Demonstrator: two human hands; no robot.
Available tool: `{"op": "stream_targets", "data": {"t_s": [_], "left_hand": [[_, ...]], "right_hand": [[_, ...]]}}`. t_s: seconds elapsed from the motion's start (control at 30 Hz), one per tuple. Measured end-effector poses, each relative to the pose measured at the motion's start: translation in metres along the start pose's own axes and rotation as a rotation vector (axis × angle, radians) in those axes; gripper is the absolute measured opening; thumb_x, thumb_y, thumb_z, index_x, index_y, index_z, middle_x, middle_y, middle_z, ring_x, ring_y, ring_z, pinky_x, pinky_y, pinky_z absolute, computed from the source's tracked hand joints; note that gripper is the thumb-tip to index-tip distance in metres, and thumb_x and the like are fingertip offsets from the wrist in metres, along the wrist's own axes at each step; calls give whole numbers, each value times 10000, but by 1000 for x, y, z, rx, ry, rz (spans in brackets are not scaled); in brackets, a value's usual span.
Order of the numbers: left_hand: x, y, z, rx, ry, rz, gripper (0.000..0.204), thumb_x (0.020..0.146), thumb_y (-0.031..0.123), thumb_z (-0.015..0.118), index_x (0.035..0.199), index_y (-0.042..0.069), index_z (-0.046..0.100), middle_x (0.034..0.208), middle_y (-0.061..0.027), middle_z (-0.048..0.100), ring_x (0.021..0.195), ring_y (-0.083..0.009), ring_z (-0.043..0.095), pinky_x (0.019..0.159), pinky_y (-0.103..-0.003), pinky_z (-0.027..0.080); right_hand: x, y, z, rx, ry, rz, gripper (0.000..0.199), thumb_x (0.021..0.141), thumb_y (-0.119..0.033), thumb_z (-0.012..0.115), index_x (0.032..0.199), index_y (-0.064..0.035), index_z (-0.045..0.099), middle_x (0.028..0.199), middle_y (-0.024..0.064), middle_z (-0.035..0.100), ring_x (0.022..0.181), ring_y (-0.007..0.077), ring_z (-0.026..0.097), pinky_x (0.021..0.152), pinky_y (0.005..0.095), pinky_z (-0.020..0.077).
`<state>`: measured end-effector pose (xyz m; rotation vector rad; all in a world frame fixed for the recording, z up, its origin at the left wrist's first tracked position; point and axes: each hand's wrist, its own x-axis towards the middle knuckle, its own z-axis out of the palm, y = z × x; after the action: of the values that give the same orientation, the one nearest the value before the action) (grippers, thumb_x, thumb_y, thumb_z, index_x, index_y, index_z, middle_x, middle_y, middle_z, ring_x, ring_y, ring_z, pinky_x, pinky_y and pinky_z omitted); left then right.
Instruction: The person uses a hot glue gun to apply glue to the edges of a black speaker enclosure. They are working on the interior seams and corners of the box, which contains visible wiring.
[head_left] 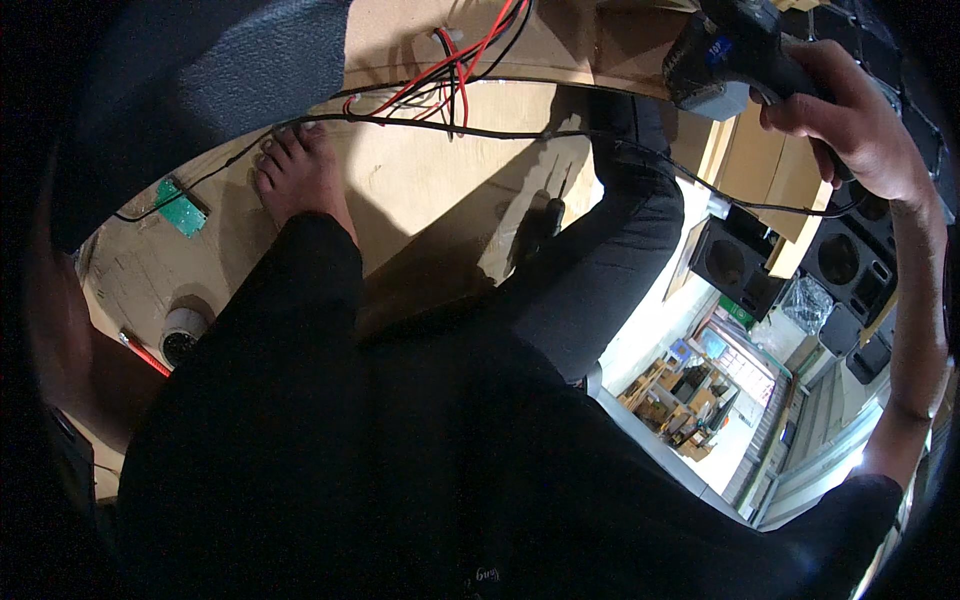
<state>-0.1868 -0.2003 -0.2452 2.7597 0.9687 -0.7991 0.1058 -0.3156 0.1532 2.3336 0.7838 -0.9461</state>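
Note:
My right hand (pixel 850 120), at the upper right, is closed round the grip of a black pistol-grip power tool (pixel 730 45) with a blue label and a grey block at its lower end. The tool is held up beside a wooden panel edge. A thin black cable (pixel 480 130) sags across the view toward this hand. Red and black wires (pixel 465 65) hang in a loose bunch left of the tool. At the far left my left forearm (pixel 85 360) runs up behind a black textured panel (pixel 230 70); the left hand itself is hidden.
Between my legs and bare foot (pixel 300 180) is a wooden surface. On it lie a green circuit board (pixel 182 207), a grey cylinder (pixel 187 325), a red stick-like item (pixel 146 353) and a dark slim tool (pixel 552 215). Black speaker boxes (pixel 735 262) stand at right.

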Motion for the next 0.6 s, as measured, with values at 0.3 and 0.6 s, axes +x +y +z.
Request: {"op": "stream_targets", "data": {"t_s": [0.3, 0.6], "left_hand": [[-5, -5, -11, -31, 2, 19, 520, 1041, 173, 498, 1533, 134, 333, 1592, -185, 364, 1447, -383, 393, 1181, -532, 321], [1, -2, 10, -84, 50, 2, 588, 1026, 173, 541, 1562, 144, 301, 1612, -192, 343, 1460, -385, 377, 1187, -534, 307]], "right_hand": [[1, -8, -2, -44, -3, 8, 542, 921, -319, 682, 1325, 14, 539, 1040, 112, 623, 562, 87, 633, 424, 197, 514], [5, -23, -3, -89, -47, 13, 483, 909, -284, 692, 1268, 13, 566, 952, 99, 632, 547, 97, 625, 447, 221, 510]]}}
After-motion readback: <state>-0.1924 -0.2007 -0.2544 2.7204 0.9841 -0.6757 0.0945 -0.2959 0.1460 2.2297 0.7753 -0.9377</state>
